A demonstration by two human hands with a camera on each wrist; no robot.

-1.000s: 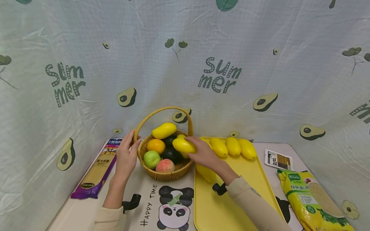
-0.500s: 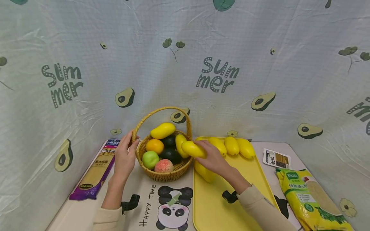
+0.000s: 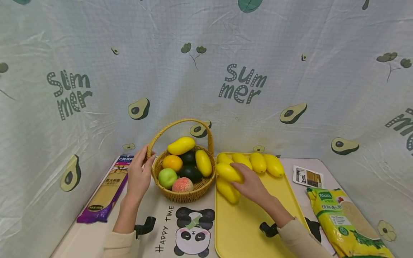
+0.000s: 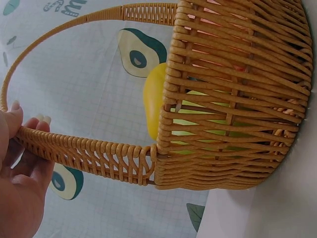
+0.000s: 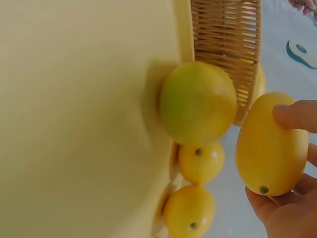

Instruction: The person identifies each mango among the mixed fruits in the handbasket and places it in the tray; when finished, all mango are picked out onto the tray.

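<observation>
My left hand point(image 3: 139, 177) holds one side of the wicker basket's handle point(image 4: 89, 154), with the thumb and fingertips about it. The basket point(image 3: 188, 196) stands upright. In it lie two yellow mangoes, one point(image 3: 181, 145) high at the back and one point(image 3: 203, 163) at the right, an orange point(image 3: 172, 163), a green apple point(image 3: 167, 177), a peach point(image 3: 182, 185) and dark avocado-like fruits point(image 3: 191, 173). My right hand point(image 3: 251, 183) grips another mango point(image 5: 271, 148) between thumb and fingers, above the yellow tray's left edge. Another mango point(image 3: 227, 190) lies below it on the tray.
The yellow tray point(image 3: 255, 222) adjoins the basket's right side, with several mangoes point(image 3: 258, 163) along its far end. A purple noodle pack point(image 3: 104, 191) lies left. At right are a yellow Knorr bag point(image 3: 345, 222) and a small packet point(image 3: 308, 176). A printed curtain point(image 3: 180, 93) hangs behind.
My right hand has drawn the mango from over the basket rightward to the tray's left edge. My left hand stays on the handle. The mango at the basket's right side is now uncovered.
</observation>
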